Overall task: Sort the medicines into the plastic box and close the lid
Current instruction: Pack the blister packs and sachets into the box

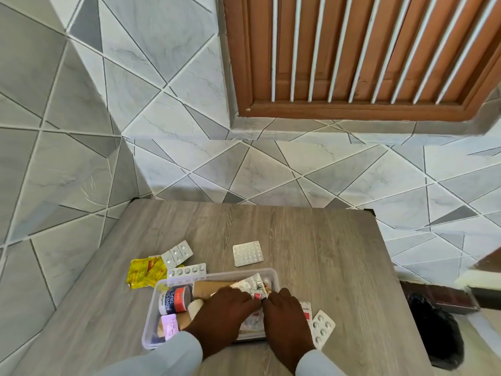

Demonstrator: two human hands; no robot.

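A clear plastic box (151,316) stands open on the wooden table (311,253). Inside lie a roll of adhesive tape (173,299), a brown bandage roll (208,287) and a pink packet (169,324). Over the box, my left hand (222,318) and my right hand (287,321) pinch the same crumpled foil blister strip (252,286) between their fingertips. Loose on the table are a square white pill sheet (248,253), two silver blister strips (177,253) (187,271), a yellow sachet (145,272) and a blister strip (322,329) right of the box. No lid is visible.
The table stands in a tiled corner, with walls at the left and behind. A brown louvred window is above at the right. A black bag (436,329) lies on the floor past the table's right edge.
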